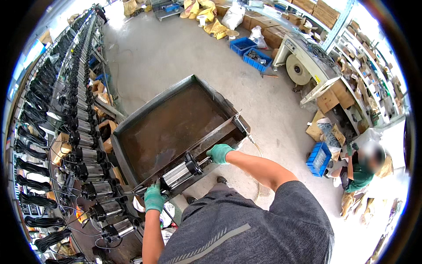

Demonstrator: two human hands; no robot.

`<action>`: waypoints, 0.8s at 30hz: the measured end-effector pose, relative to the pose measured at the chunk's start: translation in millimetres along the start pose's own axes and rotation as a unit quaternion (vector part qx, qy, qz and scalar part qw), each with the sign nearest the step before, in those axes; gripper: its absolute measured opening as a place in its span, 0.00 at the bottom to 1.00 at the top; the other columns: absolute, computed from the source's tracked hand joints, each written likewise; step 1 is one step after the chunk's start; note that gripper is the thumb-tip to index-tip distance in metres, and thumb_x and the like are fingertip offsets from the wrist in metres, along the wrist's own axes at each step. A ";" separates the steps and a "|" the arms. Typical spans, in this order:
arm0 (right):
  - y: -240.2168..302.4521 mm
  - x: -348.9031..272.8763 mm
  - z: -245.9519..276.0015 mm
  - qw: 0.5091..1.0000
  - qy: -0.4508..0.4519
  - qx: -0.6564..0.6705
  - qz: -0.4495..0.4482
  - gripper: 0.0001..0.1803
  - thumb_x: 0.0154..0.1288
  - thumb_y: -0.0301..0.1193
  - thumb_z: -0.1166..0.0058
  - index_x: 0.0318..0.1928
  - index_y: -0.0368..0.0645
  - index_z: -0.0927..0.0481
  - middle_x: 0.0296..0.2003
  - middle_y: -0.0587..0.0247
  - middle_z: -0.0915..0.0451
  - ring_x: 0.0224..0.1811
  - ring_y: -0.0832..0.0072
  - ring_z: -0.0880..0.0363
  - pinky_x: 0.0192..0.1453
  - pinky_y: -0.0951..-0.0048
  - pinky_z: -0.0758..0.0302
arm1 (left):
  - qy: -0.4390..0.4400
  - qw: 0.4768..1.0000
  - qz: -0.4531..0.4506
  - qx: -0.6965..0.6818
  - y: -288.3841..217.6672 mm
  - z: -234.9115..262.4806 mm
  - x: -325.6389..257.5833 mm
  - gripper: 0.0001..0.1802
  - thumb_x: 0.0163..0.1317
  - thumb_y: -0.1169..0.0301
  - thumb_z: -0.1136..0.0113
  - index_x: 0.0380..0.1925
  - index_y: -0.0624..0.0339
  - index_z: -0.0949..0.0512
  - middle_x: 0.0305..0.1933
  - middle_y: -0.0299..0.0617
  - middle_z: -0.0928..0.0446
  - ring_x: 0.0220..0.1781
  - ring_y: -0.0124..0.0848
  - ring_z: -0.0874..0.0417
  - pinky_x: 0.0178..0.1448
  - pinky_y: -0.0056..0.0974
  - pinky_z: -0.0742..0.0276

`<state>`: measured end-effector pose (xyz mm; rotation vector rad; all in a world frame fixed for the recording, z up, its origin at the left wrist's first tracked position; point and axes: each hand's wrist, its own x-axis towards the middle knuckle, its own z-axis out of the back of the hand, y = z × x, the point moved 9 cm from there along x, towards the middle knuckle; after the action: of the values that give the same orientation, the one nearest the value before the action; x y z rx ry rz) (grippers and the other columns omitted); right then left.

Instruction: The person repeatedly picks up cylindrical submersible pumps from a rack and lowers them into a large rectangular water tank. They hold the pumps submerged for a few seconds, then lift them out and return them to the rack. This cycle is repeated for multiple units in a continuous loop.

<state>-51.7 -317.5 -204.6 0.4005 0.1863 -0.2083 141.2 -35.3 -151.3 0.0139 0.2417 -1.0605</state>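
Note:
A silver, motor-like cylinder with black end caps lies tilted across the near edge of a dark metal tank, its right end higher in the picture. My left hand, in a green glove, is closed around its left end, where a black cable or rod runs off to the left. My right hand, gloved alike, has its fingers closed on the thin metal rod that sticks out of the right end cap. The fingertips of both hands are partly hidden. Brown, murky liquid or a stained bottom shows inside the tank.
Similar cylinders with coiled black cables line a long rack at left. A hose hangs at the tank's right corner. Blue crates and a grinder-like machine stand far right. Another person sits at right beside a blue crate.

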 end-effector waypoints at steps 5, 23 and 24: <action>-14.5 -15.4 -24.9 0.814 0.190 0.490 -0.246 0.29 0.77 0.56 0.50 0.35 0.42 0.16 0.23 0.69 0.24 0.25 0.78 0.24 0.31 0.71 0.26 | 0.075 0.995 0.066 -0.025 6.1 -1.0 1.7 0.48 0.51 0.56 0.23 0.72 0.56 0.31 0.61 0.57 0.21 0.60 0.52 0.19 0.65 0.50 0.23; -12.3 -11.2 -42.4 0.668 0.146 0.707 -0.183 0.18 0.78 0.32 0.49 0.64 0.48 0.24 0.28 0.70 0.23 0.24 0.77 0.24 0.28 0.70 0.23 | 0.031 0.999 0.032 -0.019 -1.6 4.2 -0.8 0.46 0.53 0.58 0.25 0.72 0.56 0.31 0.63 0.56 0.23 0.61 0.53 0.20 0.65 0.53 0.24; -6.1 -10.8 -36.6 0.677 0.165 0.693 -0.185 0.18 0.77 0.32 0.48 0.64 0.48 0.24 0.28 0.70 0.24 0.25 0.77 0.24 0.28 0.70 0.23 | 0.019 0.999 0.028 -0.012 2.2 0.7 -4.7 0.46 0.53 0.58 0.24 0.72 0.56 0.31 0.63 0.56 0.22 0.60 0.52 0.20 0.65 0.53 0.23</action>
<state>-68.6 -306.4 -237.5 1.9642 0.4580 -0.6819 141.0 -30.3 -149.9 0.0184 0.2861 -1.0023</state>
